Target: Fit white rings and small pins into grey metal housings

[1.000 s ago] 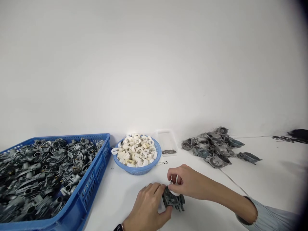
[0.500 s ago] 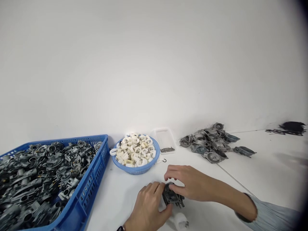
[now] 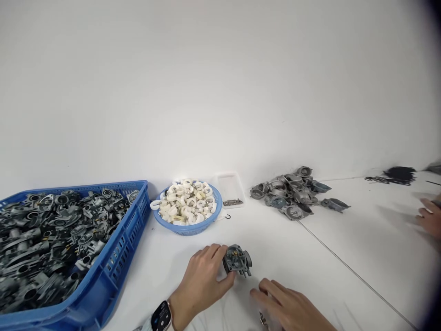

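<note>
A grey metal carburetor body (image 3: 237, 259) is gripped on its left side by my left hand (image 3: 208, 278), just above the white table. Small brass-coloured parts show on its upward face. My right hand (image 3: 289, 303) is low at the bottom edge, apart from the carburetor, its fingers bent down around a white carburetor float (image 3: 263, 320). Only the float's metal end shows clearly; the rest is hidden under the hand.
On the left stands a blue crate (image 3: 119, 269) full of carburetor bodies. Beside it are a blue basket (image 3: 188, 229) heaped with white floats and a clear tray (image 3: 230, 184) with thin pins. Metal bowls (image 3: 292, 195) lie piled at the back; another person's hand (image 3: 430, 217) shows far right.
My right hand has left the carburetor and moved down toward me to the white float. My left hand still holds the carburetor, now tilted differently. Another person's hand has come into view at right.
</note>
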A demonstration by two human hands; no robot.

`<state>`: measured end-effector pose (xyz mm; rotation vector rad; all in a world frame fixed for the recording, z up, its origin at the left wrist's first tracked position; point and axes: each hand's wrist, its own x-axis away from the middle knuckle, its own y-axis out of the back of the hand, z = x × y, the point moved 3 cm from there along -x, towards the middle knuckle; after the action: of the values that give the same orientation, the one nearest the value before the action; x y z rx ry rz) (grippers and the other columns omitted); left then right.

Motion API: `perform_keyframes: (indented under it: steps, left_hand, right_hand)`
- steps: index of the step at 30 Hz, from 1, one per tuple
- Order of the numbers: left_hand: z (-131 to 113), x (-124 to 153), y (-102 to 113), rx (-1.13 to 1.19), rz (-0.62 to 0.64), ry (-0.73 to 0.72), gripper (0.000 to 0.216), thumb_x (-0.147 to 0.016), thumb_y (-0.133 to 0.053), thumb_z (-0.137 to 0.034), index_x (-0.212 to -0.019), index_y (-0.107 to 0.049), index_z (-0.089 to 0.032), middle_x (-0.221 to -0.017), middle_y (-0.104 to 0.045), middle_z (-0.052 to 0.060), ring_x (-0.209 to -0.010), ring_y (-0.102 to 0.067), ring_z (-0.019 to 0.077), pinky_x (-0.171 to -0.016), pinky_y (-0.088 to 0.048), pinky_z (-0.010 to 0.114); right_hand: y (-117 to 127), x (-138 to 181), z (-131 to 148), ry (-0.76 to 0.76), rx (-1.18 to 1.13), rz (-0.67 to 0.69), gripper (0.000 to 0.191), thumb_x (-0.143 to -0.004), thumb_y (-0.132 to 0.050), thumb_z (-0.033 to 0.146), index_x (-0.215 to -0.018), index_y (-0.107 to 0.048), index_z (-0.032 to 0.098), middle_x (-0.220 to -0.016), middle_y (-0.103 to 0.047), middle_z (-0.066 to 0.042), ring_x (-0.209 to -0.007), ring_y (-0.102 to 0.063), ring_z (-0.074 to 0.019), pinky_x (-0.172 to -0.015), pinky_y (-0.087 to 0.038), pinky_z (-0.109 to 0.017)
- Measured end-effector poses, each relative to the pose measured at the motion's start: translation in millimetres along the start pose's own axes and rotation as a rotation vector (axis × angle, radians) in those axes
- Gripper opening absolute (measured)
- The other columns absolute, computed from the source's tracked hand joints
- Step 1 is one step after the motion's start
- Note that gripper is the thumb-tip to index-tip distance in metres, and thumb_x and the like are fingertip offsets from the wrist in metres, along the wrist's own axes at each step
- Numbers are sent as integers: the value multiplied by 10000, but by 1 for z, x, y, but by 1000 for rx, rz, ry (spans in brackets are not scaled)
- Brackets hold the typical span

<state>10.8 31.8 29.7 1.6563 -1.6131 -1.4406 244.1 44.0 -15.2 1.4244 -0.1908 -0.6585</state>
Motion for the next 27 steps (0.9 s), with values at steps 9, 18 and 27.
perform_keyframes:
  steps: [9, 18, 27]
  left_hand:
    - [3, 2, 0, -38, 8, -32, 464, -928, -701, -223, -1365, -547, -250, -1222, -734, 74, -1048, -761, 295, -862, -653, 425]
    - [0, 0, 3, -5, 60, 12, 454, -944, -702, -211, -1372, -559, -260, -1232, -719, 71, -1069, -742, 292, -912, -629, 435]
    - [1, -1, 3, 71, 41, 42, 496, -875, -724, -187, -1347, -590, -261, -1225, -723, 68, -1076, -743, 304, -916, -628, 459]
  right_hand:
    - [35, -19, 2, -107, -8, 302, 304, -846, -791, 321, -1120, -692, 235, -1122, -682, -90, -971, -682, -355, -781, -546, -448]
    - [51, -35, 3, 4, 34, 329, 176, -780, -669, 178, -946, -625, 218, -946, -679, -42, -857, -673, -286, -665, -389, -342]
    - [120, -126, -4, 109, -40, 296, 293, -835, -728, 178, -1126, -718, 211, -988, -687, -21, -885, -643, -230, -700, -384, -313]
